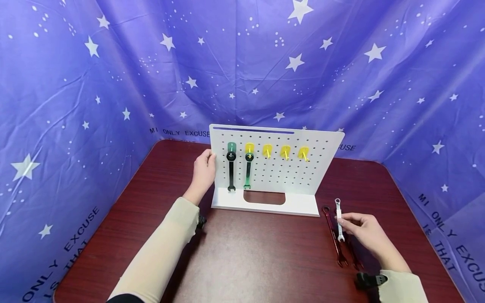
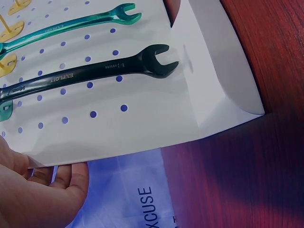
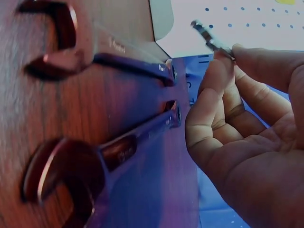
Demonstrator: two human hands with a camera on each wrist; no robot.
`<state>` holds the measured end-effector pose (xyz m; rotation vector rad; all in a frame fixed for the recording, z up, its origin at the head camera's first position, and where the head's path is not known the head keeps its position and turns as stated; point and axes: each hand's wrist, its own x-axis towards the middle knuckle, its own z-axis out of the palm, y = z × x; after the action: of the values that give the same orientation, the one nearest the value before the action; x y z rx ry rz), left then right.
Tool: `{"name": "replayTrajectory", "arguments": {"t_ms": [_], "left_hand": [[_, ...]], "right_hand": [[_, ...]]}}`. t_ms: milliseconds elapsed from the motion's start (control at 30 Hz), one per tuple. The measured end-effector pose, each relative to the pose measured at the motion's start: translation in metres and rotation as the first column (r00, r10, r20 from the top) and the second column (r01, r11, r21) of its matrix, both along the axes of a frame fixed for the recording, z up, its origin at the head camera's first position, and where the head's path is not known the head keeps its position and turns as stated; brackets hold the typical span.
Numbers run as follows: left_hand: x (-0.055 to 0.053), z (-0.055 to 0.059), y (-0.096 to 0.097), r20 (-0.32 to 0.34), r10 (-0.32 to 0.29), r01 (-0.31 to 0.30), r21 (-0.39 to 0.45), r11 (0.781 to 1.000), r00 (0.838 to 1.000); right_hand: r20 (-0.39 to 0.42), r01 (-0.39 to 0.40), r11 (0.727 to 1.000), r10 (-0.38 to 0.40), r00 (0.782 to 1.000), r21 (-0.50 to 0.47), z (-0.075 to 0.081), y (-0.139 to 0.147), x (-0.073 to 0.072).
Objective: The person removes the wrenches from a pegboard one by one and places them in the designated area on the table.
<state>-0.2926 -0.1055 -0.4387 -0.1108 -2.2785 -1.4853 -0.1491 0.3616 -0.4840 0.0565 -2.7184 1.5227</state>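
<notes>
A white pegboard [image 1: 273, 170] stands on the table, and my left hand [image 1: 204, 172] grips its left edge, thumb in front and fingers behind in the left wrist view. From its two leftmost hooks hang a black combination wrench [image 1: 231, 174] and a green combination wrench [image 1: 248, 173]. My right hand [image 1: 363, 229] pinches a silver combination wrench [image 1: 339, 221] between thumb and fingers, box end upward. Two dark red wrenches lie on the table below it; one red wrench [image 3: 128, 137] and the other red wrench [image 3: 85, 52] show their open ends close in the right wrist view.
Three yellow hooks [image 1: 286, 152] to the right of the green wrench carry nothing. The pegboard's flat base [image 1: 227, 200] has a cutout and rests on the dark red-brown table [image 1: 242, 252]. A blue star-patterned curtain [image 1: 242, 63] surrounds the table's back and sides.
</notes>
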Motion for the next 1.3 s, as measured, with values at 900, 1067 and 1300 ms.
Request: {"name": "replayTrajectory", "arguments": {"t_ms": [900, 1067, 1300], "left_hand": [[-0.001, 0.001, 0.001, 0.008, 0.009, -0.009, -0.009, 1.000, 1.000], [0.000, 0.000, 0.000, 0.004, 0.012, -0.012, -0.010, 1.000, 1.000], [-0.001, 0.001, 0.001, 0.005, 0.008, -0.008, -0.009, 1.000, 1.000]], "right_hand": [[0.064, 0.024, 0.979, -0.038, 0.997, 0.201, 0.000, 0.030, 0.006], [0.054, 0.034, 0.965, -0.050, 0.997, 0.262, -0.001, 0.032, 0.006], [0.018, 0.062, 0.925, -0.074, 0.997, 0.375, -0.002, 0.036, 0.006]]}}
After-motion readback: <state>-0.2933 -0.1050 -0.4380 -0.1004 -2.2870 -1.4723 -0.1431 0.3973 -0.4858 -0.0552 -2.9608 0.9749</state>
